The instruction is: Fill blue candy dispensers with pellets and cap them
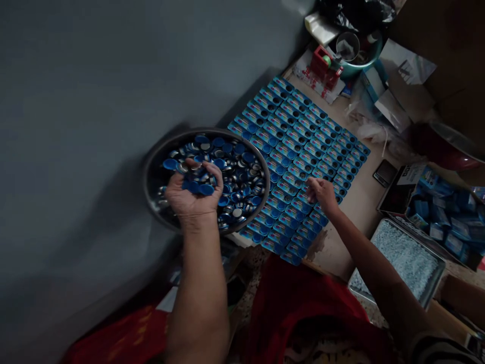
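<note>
My left hand [197, 194] is cupped, palm up, around a handful of small round blue caps [206, 189] with silvery rims. It is over a wide metal bowl [267, 194] filled with similar blue and silver round caps [237, 196]. To the right, my right hand [321, 193] hovers at or just above rows of blue printed blister cards [288, 184]. Its fingers are bent together, and whatever is between them is too small to make out. Many cards on the near and left side carry a blue disc; those further right show a dark round spot.
A tray of pale blue granules [403, 258] stands at the right, beside a box of blue packets [439, 212]. A dark phone-like device [385, 173] lies on the table [333, 247]. At the back are a red tape dispenser [326, 65] and a teal basin [364, 65].
</note>
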{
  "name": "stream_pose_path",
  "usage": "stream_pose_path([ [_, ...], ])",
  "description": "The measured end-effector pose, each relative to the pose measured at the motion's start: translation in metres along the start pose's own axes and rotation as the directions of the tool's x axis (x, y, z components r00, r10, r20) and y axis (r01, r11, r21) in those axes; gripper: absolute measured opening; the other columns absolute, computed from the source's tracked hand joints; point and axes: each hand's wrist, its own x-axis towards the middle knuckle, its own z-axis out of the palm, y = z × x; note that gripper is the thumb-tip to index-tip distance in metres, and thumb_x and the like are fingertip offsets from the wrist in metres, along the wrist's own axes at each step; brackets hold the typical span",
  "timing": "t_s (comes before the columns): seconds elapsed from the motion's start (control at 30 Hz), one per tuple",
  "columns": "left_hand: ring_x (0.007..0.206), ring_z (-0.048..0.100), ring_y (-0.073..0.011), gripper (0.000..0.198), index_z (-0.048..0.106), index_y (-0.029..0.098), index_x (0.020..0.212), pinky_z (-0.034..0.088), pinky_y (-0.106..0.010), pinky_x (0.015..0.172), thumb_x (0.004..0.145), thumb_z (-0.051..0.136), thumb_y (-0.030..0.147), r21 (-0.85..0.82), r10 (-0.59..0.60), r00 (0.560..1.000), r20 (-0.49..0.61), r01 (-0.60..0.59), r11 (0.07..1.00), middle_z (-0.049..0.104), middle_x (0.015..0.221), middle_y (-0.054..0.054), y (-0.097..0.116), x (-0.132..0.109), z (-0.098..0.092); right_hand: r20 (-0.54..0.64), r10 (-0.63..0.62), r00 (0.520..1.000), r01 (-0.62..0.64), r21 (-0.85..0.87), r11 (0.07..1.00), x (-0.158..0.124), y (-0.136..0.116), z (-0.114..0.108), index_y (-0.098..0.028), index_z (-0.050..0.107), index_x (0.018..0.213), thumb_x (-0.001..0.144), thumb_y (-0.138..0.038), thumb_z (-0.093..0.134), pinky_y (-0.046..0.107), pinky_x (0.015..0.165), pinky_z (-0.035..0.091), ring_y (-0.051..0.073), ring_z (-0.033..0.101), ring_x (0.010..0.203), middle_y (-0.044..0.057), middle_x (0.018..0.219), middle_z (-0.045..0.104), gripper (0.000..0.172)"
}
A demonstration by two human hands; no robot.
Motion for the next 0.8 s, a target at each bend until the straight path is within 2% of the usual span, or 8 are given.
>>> stream_pose_path([
  [0.1,0.096,0.067,-0.0124,0.019,0.064,0.017,0.093,0.062,-0.016,0.077,0.101,0.055,0.032,-0.324,-0.153,0.988,0.028,0.153,0.934,0.067,0.096,-0.007,0.007,-0.002,0.007,0.048,0.067,0.997,-0.068,0.019,0.998,0.024,-0.001,-0.012,-0.021,0.067,0.08,0.086,-0.062,0.071,0.025,0.05,0.042,0.013,0.056,0.05,-0.003,0.058,0.061,0.042],
  [0.13,0.094,0.067,-0.0128,0.019,0.064,0.017,0.092,0.063,-0.017,0.074,0.102,0.055,0.032,-0.352,-0.174,0.985,0.008,0.166,0.921,0.067,0.095,-0.007,0.009,-0.002,0.009,0.087,0.088,0.992,-0.091,0.033,0.995,0.03,-0.002,-0.014,-0.021,0.07,0.083,0.083,-0.064,0.074,0.025,0.051,0.042,0.012,0.055,0.051,-0.004,0.058,0.061,0.043],
  [0.37,0.077,0.068,-0.0119,0.023,0.066,0.018,0.092,0.059,-0.014,0.055,0.106,0.049,0.026,-0.205,-0.259,0.957,-0.132,0.229,0.951,0.07,0.09,-0.006,0.023,-0.008,0.018,0.221,0.172,0.96,-0.233,0.286,0.93,0.042,0.003,-0.023,-0.02,0.079,0.093,0.066,-0.039,0.087,0.021,0.064,0.05,0.01,0.062,0.066,-0.001,0.076,0.072,0.034],
  [0.53,0.07,0.068,-0.0115,0.028,0.069,0.018,0.095,0.056,-0.013,0.049,0.107,0.045,0.026,-0.072,-0.351,0.928,-0.126,0.345,0.936,0.07,0.091,-0.007,0.018,-0.031,0.035,0.134,0.159,0.978,-0.192,0.29,0.937,0.043,0.007,-0.029,-0.018,0.08,0.096,0.066,-0.032,0.078,0.023,0.067,0.051,0.009,0.057,0.063,-0.003,0.071,0.068,0.032],
  [0.6,0.07,0.069,-0.0121,0.025,0.069,0.018,0.096,0.056,-0.013,0.048,0.105,0.048,0.025,-0.029,-0.406,0.906,-0.119,0.405,0.914,0.071,0.092,-0.008,0.009,-0.042,0.044,0.028,0.066,0.997,-0.069,0.169,0.983,0.046,0.004,-0.033,-0.02,0.08,0.101,0.066,-0.026,0.075,0.025,0.069,0.051,0.011,0.058,0.063,-0.005,0.07,0.067,0.036],
  [0.67,0.07,0.07,-0.0129,0.02,0.069,0.018,0.095,0.055,-0.013,0.047,0.103,0.052,0.022,0.026,-0.456,0.884,-0.1,0.461,0.887,0.071,0.092,-0.008,-0.005,-0.055,0.054,-0.077,-0.093,0.993,0.087,-0.075,0.993,0.051,-0.002,-0.035,-0.021,0.081,0.101,0.069,-0.023,0.071,0.028,0.073,0.052,0.014,0.063,0.07,-0.004,0.074,0.071,0.034],
  [0.73,0.068,0.07,-0.0134,0.017,0.069,0.016,0.094,0.054,-0.014,0.045,0.101,0.054,0.019,0.089,-0.517,0.854,-0.065,0.521,0.849,0.072,0.09,-0.009,-0.024,-0.068,0.062,-0.107,-0.262,0.959,0.202,-0.387,0.9,0.058,-0.011,-0.032,-0.021,0.082,0.098,0.075,-0.022,0.068,0.031,0.082,0.053,0.018,0.069,0.081,0.0,0.084,0.076,0.027],
  [0.8,0.064,0.07,-0.0139,0.016,0.069,0.014,0.093,0.052,-0.014,0.043,0.1,0.055,0.016,0.153,-0.595,0.803,-0.04,0.594,0.79,0.072,0.086,-0.01,-0.048,-0.08,0.065,-0.047,-0.365,0.93,0.243,-0.665,0.706,0.067,-0.02,-0.025,-0.021,0.084,0.097,0.08,-0.02,0.066,0.032,0.088,0.053,0.021,0.071,0.091,0.003,0.093,0.079,0.025],
])
